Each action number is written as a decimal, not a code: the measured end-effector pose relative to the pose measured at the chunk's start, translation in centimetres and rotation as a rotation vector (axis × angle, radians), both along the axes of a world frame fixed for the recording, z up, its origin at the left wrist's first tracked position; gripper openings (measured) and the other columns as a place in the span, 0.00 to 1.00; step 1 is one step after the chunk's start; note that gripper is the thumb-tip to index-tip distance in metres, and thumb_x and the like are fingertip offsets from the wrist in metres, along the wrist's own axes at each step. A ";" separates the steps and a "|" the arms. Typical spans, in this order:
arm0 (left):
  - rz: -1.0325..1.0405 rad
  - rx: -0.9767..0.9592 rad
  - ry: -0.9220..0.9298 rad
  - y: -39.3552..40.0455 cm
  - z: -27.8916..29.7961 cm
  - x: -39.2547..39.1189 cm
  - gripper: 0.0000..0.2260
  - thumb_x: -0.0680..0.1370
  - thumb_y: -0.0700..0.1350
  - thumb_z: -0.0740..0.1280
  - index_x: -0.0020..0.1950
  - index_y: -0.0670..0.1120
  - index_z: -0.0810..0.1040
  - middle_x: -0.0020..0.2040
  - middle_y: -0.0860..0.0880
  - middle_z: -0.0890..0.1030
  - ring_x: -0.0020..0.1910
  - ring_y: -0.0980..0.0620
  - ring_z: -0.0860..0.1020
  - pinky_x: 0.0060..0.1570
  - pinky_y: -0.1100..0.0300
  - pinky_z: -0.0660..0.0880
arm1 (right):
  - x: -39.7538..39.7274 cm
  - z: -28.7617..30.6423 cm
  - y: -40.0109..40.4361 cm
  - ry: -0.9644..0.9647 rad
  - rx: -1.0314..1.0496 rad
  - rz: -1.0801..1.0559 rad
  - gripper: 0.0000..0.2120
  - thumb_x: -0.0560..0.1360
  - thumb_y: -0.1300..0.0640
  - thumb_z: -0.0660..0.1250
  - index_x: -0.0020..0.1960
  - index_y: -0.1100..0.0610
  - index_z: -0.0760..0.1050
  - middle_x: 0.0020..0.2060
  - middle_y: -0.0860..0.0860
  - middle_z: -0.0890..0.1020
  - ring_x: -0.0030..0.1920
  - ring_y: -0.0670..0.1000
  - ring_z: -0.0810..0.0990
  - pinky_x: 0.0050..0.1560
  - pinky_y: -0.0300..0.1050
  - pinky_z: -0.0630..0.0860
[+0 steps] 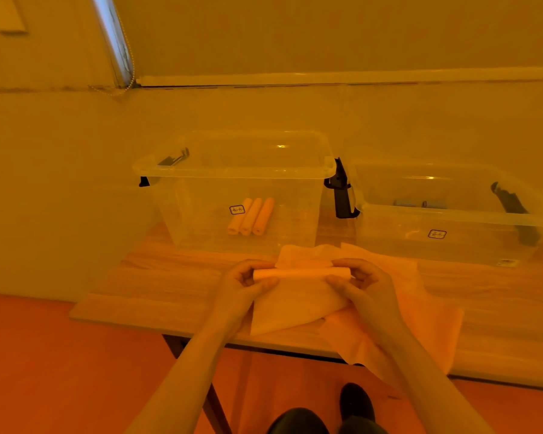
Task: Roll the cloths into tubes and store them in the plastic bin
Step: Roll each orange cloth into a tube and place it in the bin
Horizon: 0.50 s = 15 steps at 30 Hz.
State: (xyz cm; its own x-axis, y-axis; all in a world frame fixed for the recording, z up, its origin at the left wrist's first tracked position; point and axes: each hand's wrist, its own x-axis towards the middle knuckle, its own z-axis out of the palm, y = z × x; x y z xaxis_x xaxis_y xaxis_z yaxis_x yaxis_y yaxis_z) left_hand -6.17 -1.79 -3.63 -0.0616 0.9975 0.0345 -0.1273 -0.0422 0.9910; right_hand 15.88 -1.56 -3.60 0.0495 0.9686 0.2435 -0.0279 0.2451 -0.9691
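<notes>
Both hands pinch a half-rolled cloth (298,289) on the worktop (170,283).
Left hand (245,281) and right hand (361,281) grip the tube's ends; three rolled cloths (251,216) lie in the far-left plastic bin (232,170).

Two bins at table (176,277) rear: left bin (232,170) holds three rolls (251,216); cloths (298,299) in front.

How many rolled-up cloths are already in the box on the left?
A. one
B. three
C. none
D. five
B: three rolled cloths lie side by side on the floor of the left clear box, while both hands roll another cloth on the table.
</notes>
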 end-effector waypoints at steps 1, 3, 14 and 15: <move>-0.002 0.000 -0.002 0.0 0.0 0.0 0.11 0.71 0.35 0.71 0.52 0.43 0.81 0.50 0.47 0.83 0.49 0.48 0.82 0.43 0.54 0.79 | 0.0 -0.1 0.1 0.007 -0.005 0.006 0.12 0.70 0.65 0.72 0.51 0.55 0.80 0.47 0.45 0.83 0.46 0.41 0.82 0.42 0.36 0.79; -0.010 -0.001 -0.007 0.0 -0.1 0.0 0.11 0.71 0.34 0.71 0.52 0.43 0.80 0.49 0.47 0.84 0.48 0.48 0.82 0.42 0.55 0.79 | 0.1 -0.2 0.2 0.030 -0.030 0.020 0.13 0.69 0.66 0.73 0.51 0.54 0.80 0.47 0.45 0.83 0.47 0.42 0.82 0.43 0.37 0.80; 0.016 -0.006 0.039 -0.2 -0.2 0.2 0.10 0.71 0.35 0.72 0.51 0.43 0.81 0.49 0.48 0.83 0.47 0.50 0.82 0.40 0.57 0.80 | 0.1 -0.8 0.3 -0.031 -0.012 0.021 0.09 0.69 0.62 0.74 0.49 0.57 0.81 0.48 0.49 0.84 0.49 0.45 0.82 0.45 0.39 0.79; 0.017 -0.004 0.040 -0.3 -0.2 0.3 0.10 0.71 0.34 0.72 0.50 0.43 0.81 0.49 0.48 0.83 0.47 0.51 0.82 0.39 0.58 0.79 | 0.1 -0.8 0.2 -0.031 -0.010 0.022 0.09 0.69 0.62 0.74 0.49 0.57 0.81 0.49 0.49 0.84 0.49 0.45 0.82 0.46 0.40 0.80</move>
